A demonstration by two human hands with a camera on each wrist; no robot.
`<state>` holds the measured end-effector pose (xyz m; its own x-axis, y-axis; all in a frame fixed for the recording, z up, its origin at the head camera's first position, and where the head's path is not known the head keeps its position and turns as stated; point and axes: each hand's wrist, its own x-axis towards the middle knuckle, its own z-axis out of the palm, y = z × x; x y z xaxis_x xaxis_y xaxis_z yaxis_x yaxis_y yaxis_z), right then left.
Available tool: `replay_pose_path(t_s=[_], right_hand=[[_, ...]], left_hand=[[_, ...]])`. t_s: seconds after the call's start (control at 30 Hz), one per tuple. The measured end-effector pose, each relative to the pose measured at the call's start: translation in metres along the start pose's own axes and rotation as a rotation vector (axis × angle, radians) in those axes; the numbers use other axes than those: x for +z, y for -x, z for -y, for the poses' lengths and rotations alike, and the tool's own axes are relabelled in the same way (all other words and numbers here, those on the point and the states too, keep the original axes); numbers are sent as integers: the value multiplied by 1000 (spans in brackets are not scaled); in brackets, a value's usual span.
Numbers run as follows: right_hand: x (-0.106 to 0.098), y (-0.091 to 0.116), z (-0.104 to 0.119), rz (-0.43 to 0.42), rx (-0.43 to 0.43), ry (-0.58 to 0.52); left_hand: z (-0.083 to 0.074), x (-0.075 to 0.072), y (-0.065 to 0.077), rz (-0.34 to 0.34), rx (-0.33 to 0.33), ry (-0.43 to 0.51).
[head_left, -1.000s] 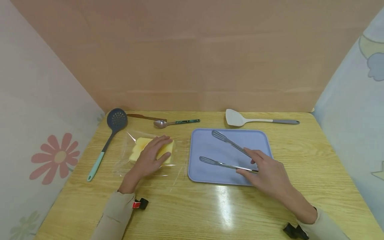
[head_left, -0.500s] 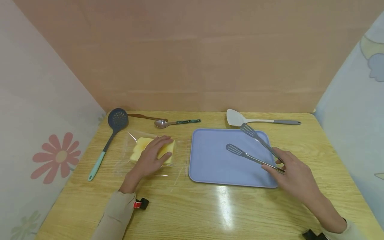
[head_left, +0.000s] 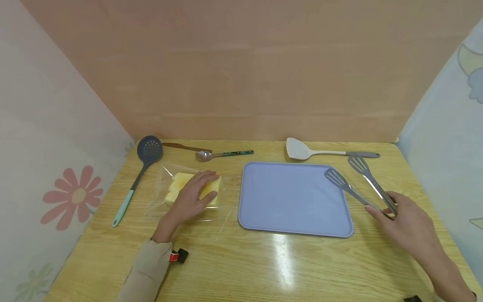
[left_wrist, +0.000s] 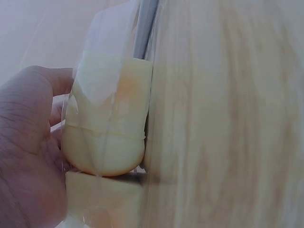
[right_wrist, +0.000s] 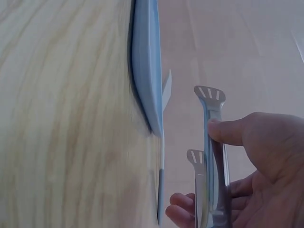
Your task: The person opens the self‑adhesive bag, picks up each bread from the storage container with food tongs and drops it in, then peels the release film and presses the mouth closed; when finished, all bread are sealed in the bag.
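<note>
Right hand (head_left: 411, 223) pinches the tongs (head_left: 377, 187) near the tray (head_left: 294, 197); left hand (head_left: 191, 197) rests spread on the bread (head_left: 175, 188). Tongs work, it seems; the next move calls for a steady hold.

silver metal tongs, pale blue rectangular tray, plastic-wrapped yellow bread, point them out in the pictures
Silver metal tongs (right_wrist: 219, 173): right wrist view, on one arm.
Pale blue rectangular tray (head_left: 294, 199): head view, bare flat middle.
Plastic-wrapped yellow bread (left_wrist: 107, 118): left wrist view, on the upper piece.

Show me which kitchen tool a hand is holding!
The metal tongs with two slotted ends: the right hand grips them. The dark skimmer, brown knife, spoon and white spatula all lie on the table.
</note>
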<state>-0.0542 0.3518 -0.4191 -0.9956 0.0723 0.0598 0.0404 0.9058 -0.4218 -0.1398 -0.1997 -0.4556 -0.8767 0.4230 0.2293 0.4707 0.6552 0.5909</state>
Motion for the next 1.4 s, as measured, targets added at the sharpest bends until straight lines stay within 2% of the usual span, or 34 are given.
replay_pose_path(t_s=[0.27, 0.43, 0.83, 1.03, 1.3, 1.4], right_hand=[[0, 1, -23, 18, 60, 24], [-1, 2, -33, 36, 103, 55], [-2, 3, -47, 86, 225, 168], [0, 5, -50, 85, 223, 201], [0, 6, -50, 83, 228, 212], [2, 8, -47, 32, 209, 191]], left_hand=[[-1, 0, 0, 11, -21, 5], [-1, 0, -1, 2, 1, -2], [2, 2, 0, 7, -8, -4], [1, 0, 0, 13, -7, 7], [-2, -9, -3, 61, -22, 69], [-1, -11, -3, 70, -20, 77]])
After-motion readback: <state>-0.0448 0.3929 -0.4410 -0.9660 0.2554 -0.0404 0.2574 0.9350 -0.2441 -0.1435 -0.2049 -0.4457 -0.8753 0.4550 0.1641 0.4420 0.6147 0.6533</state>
